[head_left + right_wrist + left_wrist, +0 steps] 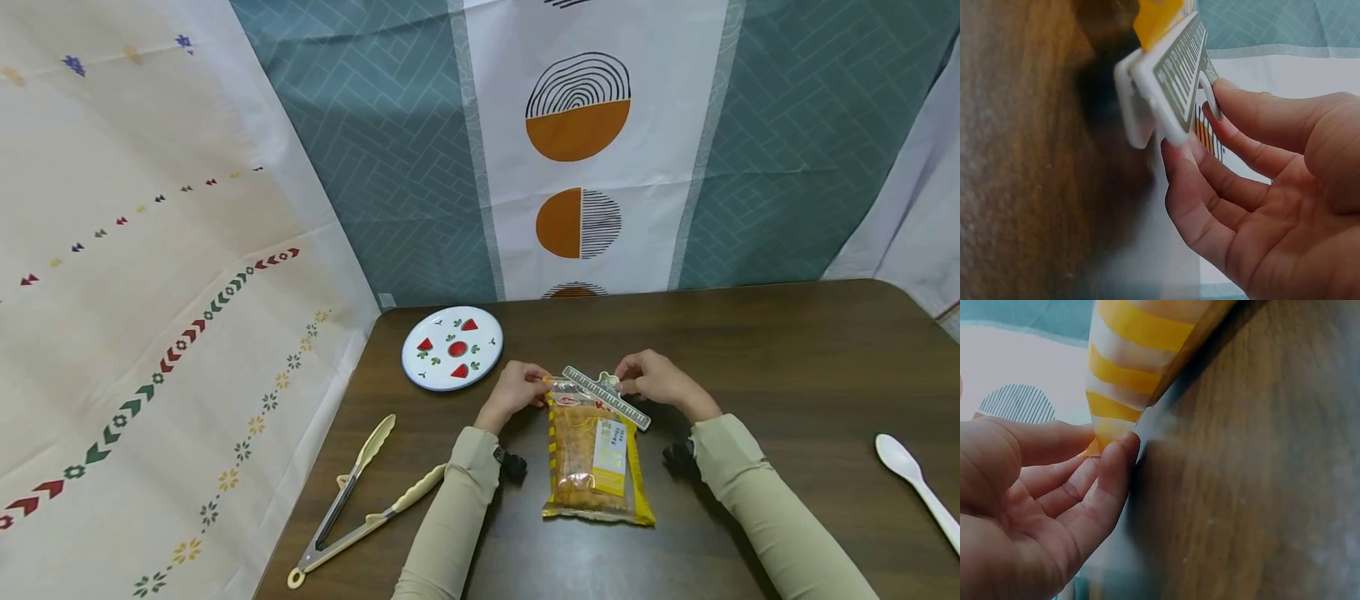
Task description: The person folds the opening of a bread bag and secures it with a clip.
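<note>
A clear and yellow food bag [585,467] with golden-brown contents and a white label lies on the table in the head view. My left hand [515,395] pinches its top left corner; the left wrist view shows thumb and fingers on the yellow-striped tip [1119,428]. Slanting across the bag's top right is a long white clip [607,398] with ruler-like marks. My right hand [660,381] grips this clip by its handle, thumb and forefinger pinching the white loop [1211,97] in the right wrist view. There the clip's two bars stand apart at the near end, beside the bag's yellow edge.
A round plate [442,367] with watermelon pictures sits at the back left. Spread tongs [330,533] with cream tips lie left of my left forearm. Near the table's right edge is a white spoon [907,467]. Patterned cloths hang behind and to the left.
</note>
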Available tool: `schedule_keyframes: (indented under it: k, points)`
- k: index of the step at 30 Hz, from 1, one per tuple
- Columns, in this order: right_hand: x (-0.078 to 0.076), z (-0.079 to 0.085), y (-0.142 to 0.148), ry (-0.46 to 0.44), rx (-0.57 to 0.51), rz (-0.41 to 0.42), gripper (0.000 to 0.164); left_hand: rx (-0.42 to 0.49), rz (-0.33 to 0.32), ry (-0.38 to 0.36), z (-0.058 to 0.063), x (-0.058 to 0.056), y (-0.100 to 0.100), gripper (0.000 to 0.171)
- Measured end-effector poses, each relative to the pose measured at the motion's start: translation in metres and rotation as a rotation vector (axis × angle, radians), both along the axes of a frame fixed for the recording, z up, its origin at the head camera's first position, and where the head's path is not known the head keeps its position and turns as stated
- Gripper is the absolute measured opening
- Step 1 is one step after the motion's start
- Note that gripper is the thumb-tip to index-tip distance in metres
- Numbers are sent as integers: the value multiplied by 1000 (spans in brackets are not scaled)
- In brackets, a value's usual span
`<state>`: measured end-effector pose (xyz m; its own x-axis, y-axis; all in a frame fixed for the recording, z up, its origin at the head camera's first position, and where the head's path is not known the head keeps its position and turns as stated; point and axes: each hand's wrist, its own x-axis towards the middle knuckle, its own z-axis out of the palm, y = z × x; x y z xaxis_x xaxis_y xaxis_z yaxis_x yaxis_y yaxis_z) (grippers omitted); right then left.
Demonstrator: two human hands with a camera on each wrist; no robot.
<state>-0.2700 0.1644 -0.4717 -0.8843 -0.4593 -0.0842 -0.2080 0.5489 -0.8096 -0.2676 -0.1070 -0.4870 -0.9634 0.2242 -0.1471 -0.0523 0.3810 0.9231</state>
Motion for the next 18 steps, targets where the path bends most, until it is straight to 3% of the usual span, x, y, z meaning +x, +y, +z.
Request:
schedule_keyframes:
  k: [8,18]
  points:
    - [4,-4,1,3,64,-24,8,-105,34,34,7,0,5,9]
    - [4,-2,-7,31,141,-32,10,-149,40,65,3,-4,-1,6]
